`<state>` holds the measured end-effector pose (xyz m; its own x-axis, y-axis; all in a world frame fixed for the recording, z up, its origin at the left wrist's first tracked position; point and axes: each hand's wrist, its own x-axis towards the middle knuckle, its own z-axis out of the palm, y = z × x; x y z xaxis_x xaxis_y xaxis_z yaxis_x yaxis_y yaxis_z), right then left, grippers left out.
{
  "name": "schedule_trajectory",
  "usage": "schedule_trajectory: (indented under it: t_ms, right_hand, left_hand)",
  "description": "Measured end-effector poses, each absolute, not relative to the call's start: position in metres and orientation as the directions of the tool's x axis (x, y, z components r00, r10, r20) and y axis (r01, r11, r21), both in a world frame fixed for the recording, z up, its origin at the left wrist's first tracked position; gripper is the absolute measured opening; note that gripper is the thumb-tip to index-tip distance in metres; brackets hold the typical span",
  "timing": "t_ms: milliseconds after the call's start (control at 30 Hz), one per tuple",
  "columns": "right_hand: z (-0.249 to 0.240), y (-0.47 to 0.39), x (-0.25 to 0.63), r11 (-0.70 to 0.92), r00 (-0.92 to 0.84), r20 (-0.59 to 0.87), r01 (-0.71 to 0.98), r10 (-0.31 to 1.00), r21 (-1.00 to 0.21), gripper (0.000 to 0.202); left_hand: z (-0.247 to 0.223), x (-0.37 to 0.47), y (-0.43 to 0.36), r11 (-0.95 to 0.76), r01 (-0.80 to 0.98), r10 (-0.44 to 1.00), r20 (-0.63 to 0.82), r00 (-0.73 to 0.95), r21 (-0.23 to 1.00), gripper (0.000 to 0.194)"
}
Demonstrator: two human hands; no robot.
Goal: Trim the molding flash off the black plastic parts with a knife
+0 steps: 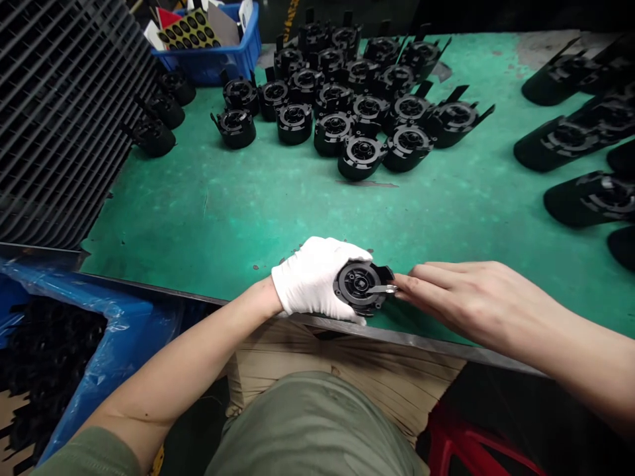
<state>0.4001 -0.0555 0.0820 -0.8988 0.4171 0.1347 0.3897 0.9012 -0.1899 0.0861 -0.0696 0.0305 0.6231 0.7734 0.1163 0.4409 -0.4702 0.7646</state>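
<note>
My left hand (317, 281), in a white glove, is wrapped round a round black plastic housing (356, 281) at the front edge of the table. The housing's ringed face, with a hub in the middle, is turned up towards me. My bare right hand (461, 291) comes in from the right, fingers closed on a thin silver metal blade (383, 289). The blade's tip lies over the housing's face, near the hub; whether it touches is hard to tell. A flat black tab (384, 272) sticks out from the housing beside my right fingertips.
Several similar black housings (362, 155) stand grouped at the back of the green table (238, 205). Taller black cylinders (570, 198) are at the right. A slatted black stack (59, 119) and blue bin (233, 56) stand left. A lined blue crate (119, 324) holds black parts below.
</note>
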Motion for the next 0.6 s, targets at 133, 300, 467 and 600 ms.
schedule_trajectory:
  t_ms: [133,300,467,600]
  right_hand:
    - [0.074,-0.078,0.403,0.844,-0.805,0.252,0.517,0.536,-0.145,0.021]
    - [0.071,-0.122,0.406,0.724,-0.699,0.190,0.657,0.689,-0.210,0.027]
    - [0.064,-0.142,0.396,0.632,-0.613,0.164,0.724,0.773,-0.275,0.028]
    - [0.061,-0.143,0.392,0.619,-0.605,0.134,0.754,0.785,-0.222,0.032]
  left_hand:
    - [0.024,0.089,-0.076,-0.478,0.451,0.795,0.153,0.587,0.754,0.093]
    - [0.011,0.099,-0.092,-0.439,0.572,0.872,0.177,0.456,0.693,0.106]
    - [0.009,0.101,-0.096,-0.468,0.558,0.858,0.201,0.473,0.685,0.107]
    - [0.011,0.100,-0.095,-0.462,0.567,0.862,0.195,0.468,0.682,0.104]
